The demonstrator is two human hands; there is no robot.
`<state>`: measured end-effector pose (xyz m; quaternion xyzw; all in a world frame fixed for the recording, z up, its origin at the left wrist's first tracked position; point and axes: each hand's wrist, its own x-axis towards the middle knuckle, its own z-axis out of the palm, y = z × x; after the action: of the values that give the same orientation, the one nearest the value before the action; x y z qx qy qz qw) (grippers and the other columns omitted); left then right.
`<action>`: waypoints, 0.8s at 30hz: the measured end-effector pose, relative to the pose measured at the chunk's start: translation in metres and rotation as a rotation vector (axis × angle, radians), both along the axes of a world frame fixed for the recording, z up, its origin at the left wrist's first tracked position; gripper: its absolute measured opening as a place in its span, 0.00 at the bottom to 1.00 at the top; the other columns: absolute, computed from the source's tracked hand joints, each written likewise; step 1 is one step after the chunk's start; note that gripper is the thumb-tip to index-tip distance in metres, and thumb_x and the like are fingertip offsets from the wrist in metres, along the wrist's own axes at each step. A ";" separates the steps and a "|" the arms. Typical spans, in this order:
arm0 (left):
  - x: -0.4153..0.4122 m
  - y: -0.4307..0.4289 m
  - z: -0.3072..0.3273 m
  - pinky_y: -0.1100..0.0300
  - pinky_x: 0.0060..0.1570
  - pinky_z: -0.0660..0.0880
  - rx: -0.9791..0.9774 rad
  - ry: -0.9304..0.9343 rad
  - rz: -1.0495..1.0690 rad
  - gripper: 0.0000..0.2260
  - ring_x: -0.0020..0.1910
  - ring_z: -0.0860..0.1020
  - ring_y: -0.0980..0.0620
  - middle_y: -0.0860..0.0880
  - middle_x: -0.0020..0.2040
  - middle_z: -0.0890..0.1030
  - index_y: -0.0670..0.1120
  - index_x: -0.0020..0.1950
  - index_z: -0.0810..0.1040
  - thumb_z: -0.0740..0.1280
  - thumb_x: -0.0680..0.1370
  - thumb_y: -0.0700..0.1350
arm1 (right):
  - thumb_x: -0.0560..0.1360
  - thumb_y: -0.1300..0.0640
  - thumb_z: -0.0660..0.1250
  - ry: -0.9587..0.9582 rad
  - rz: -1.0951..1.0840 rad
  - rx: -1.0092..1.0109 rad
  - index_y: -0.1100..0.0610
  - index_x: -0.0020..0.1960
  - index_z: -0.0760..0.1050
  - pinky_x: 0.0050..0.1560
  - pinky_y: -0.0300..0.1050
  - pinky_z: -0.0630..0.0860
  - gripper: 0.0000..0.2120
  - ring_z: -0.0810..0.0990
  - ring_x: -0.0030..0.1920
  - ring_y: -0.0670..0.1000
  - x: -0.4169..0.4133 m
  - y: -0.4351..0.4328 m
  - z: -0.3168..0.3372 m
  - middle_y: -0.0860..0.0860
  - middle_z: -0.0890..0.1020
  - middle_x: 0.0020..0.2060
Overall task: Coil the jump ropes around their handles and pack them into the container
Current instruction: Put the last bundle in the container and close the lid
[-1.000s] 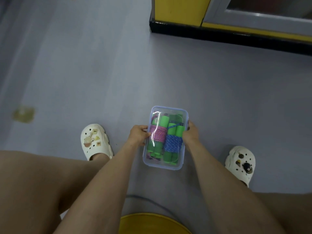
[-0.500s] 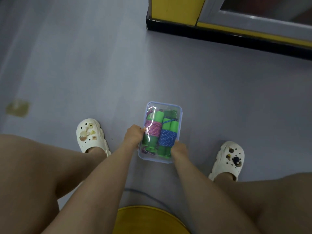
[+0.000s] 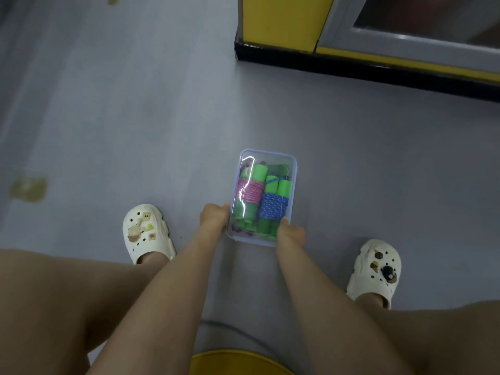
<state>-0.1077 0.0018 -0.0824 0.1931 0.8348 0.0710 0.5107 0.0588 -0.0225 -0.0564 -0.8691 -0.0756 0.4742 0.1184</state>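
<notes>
While the view is tipped down between two bare knees, a clear lidded container (image 3: 266, 155) is seen over the grey floor (image 3: 135, 117), roughly midway between the feet. It is gripped at both near corners. The left hand (image 3: 215, 216) is curled against the left long side just above the near corner, fingertips pressed to the wall. The right hand (image 3: 290, 234) is wrapped round the near right corner, thumb laid on the lid's edge, while the other fingers are hidden beneath. Whether the container is resting on the floor or is held just off it cannot be told.

Through the lid two bundles are made out side by side, lengthwise. On the left a pink jump rope (image 3: 250, 192) is coiled around green handles (image 3: 260, 171); on the right a blue jump rope (image 3: 273, 209) is coiled around its own green pair. A glare streak is carried along the lid's left side.

A white clog (image 3: 146, 231) with charms is planted to the left, well apart from the container, and a second white clog (image 3: 376, 269) to the right. A yellow cabinet with a black base (image 3: 278, 20) is seen at the far right, a yellowish patch (image 3: 28, 188) on the floor at far left, and a yellow rounded edge (image 3: 238, 362) with a thin grey cable (image 3: 230, 327) beside it at the near edge.
</notes>
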 end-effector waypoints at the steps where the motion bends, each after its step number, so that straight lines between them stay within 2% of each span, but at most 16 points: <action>1: 0.005 0.005 0.018 0.47 0.55 0.78 -0.016 -0.005 0.002 0.22 0.53 0.80 0.38 0.35 0.56 0.80 0.35 0.55 0.78 0.65 0.75 0.53 | 0.77 0.50 0.65 0.014 -0.051 0.028 0.70 0.66 0.69 0.63 0.50 0.69 0.27 0.74 0.64 0.62 0.001 0.004 0.001 0.64 0.74 0.64; 3: 0.014 0.015 0.036 0.52 0.56 0.75 -0.052 -0.058 -0.009 0.25 0.55 0.78 0.39 0.36 0.57 0.79 0.37 0.59 0.76 0.59 0.79 0.58 | 0.74 0.52 0.70 0.082 -0.173 0.069 0.70 0.66 0.69 0.63 0.48 0.70 0.29 0.75 0.64 0.61 0.003 0.012 -0.003 0.63 0.74 0.65; 4: 0.021 0.020 0.044 0.53 0.52 0.75 -0.097 -0.110 0.006 0.26 0.51 0.79 0.40 0.36 0.52 0.79 0.38 0.57 0.75 0.55 0.80 0.61 | 0.74 0.53 0.71 0.107 -0.211 0.080 0.70 0.66 0.69 0.63 0.48 0.70 0.29 0.75 0.64 0.60 0.004 0.016 -0.002 0.63 0.74 0.65; 5: 0.026 0.023 0.046 0.54 0.43 0.76 -0.133 -0.182 0.043 0.26 0.43 0.80 0.41 0.37 0.44 0.79 0.39 0.51 0.74 0.51 0.81 0.62 | 0.74 0.53 0.70 0.119 -0.206 0.077 0.70 0.66 0.69 0.63 0.48 0.70 0.28 0.75 0.63 0.60 0.002 0.018 0.001 0.63 0.74 0.65; 7: 0.031 0.031 0.043 0.55 0.26 0.77 -0.198 -0.301 0.156 0.27 0.24 0.78 0.44 0.40 0.28 0.79 0.37 0.43 0.72 0.52 0.81 0.61 | 0.77 0.51 0.65 0.135 -0.119 0.032 0.69 0.66 0.70 0.61 0.48 0.71 0.25 0.75 0.63 0.60 -0.001 0.026 0.005 0.63 0.75 0.64; 8: 0.030 0.035 0.038 0.54 0.28 0.79 -0.203 -0.317 0.196 0.26 0.22 0.78 0.44 0.41 0.26 0.79 0.36 0.44 0.73 0.54 0.81 0.60 | 0.79 0.51 0.62 0.154 -0.076 0.015 0.69 0.66 0.71 0.61 0.48 0.71 0.24 0.75 0.63 0.60 -0.003 0.033 0.009 0.62 0.76 0.63; 10: 0.028 0.045 0.024 0.47 0.41 0.79 -0.132 -0.278 0.251 0.21 0.29 0.79 0.42 0.39 0.36 0.81 0.37 0.50 0.76 0.60 0.80 0.56 | 0.80 0.50 0.59 0.209 -0.037 0.012 0.67 0.65 0.72 0.60 0.49 0.72 0.23 0.76 0.62 0.60 -0.003 0.051 0.004 0.61 0.77 0.62; 11: 0.027 0.052 0.023 0.48 0.41 0.78 -0.110 -0.252 0.258 0.19 0.33 0.78 0.42 0.38 0.41 0.81 0.37 0.50 0.76 0.62 0.80 0.54 | 0.79 0.49 0.59 0.219 -0.010 0.009 0.66 0.64 0.73 0.60 0.50 0.74 0.23 0.77 0.60 0.60 -0.001 0.061 -0.009 0.61 0.77 0.61; 12: 0.027 0.060 0.024 0.50 0.39 0.76 -0.094 -0.244 0.267 0.15 0.34 0.77 0.43 0.38 0.42 0.79 0.37 0.49 0.76 0.63 0.80 0.50 | 0.78 0.48 0.61 0.226 0.025 0.019 0.64 0.62 0.75 0.59 0.52 0.75 0.22 0.78 0.58 0.60 0.007 0.072 -0.033 0.60 0.79 0.58; 14: 0.027 0.081 0.033 0.54 0.30 0.74 -0.066 -0.271 0.266 0.09 0.28 0.74 0.46 0.39 0.35 0.74 0.38 0.40 0.73 0.64 0.79 0.40 | 0.73 0.52 0.64 0.254 0.046 0.075 0.62 0.53 0.79 0.55 0.57 0.78 0.15 0.82 0.47 0.58 0.021 0.099 -0.064 0.59 0.82 0.49; 16: 0.028 0.107 0.031 0.61 0.21 0.73 -0.008 -0.284 0.286 0.08 0.17 0.72 0.49 0.41 0.31 0.72 0.39 0.37 0.72 0.64 0.76 0.32 | 0.73 0.61 0.63 0.299 -0.073 0.171 0.62 0.44 0.78 0.44 0.56 0.80 0.06 0.80 0.36 0.55 0.025 0.124 -0.037 0.58 0.80 0.39; 17: 0.030 0.121 0.028 0.62 0.19 0.72 0.037 -0.281 0.292 0.07 0.15 0.71 0.50 0.42 0.31 0.72 0.38 0.38 0.72 0.64 0.74 0.31 | 0.74 0.64 0.61 0.323 -0.125 0.220 0.62 0.45 0.76 0.39 0.53 0.79 0.06 0.78 0.34 0.55 0.023 0.134 -0.012 0.58 0.79 0.37; 19: 0.034 0.147 0.019 0.59 0.26 0.73 0.138 -0.281 0.320 0.04 0.21 0.72 0.48 0.42 0.33 0.73 0.38 0.39 0.74 0.65 0.73 0.32 | 0.77 0.64 0.59 0.370 -0.204 0.320 0.60 0.53 0.75 0.33 0.47 0.75 0.08 0.77 0.34 0.54 0.023 0.160 0.010 0.59 0.78 0.41; 21: 0.039 0.169 0.016 0.58 0.30 0.72 0.210 -0.285 0.372 0.01 0.27 0.72 0.48 0.42 0.34 0.73 0.38 0.43 0.75 0.66 0.74 0.35 | 0.78 0.61 0.58 0.429 -0.223 0.371 0.58 0.58 0.73 0.34 0.45 0.73 0.10 0.76 0.36 0.53 0.021 0.185 0.016 0.59 0.77 0.48; 24: 0.043 0.196 0.014 0.63 0.25 0.70 0.307 -0.334 0.437 0.04 0.25 0.70 0.49 0.43 0.32 0.72 0.39 0.47 0.75 0.67 0.76 0.40 | 0.78 0.58 0.58 0.480 -0.220 0.379 0.57 0.56 0.71 0.46 0.47 0.74 0.08 0.77 0.42 0.55 0.018 0.214 0.027 0.58 0.76 0.50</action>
<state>-0.0643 0.1982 -0.0682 0.0696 0.7407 0.3349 0.5782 0.0768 0.1912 -0.0298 -0.6979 -0.0381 0.6277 0.3429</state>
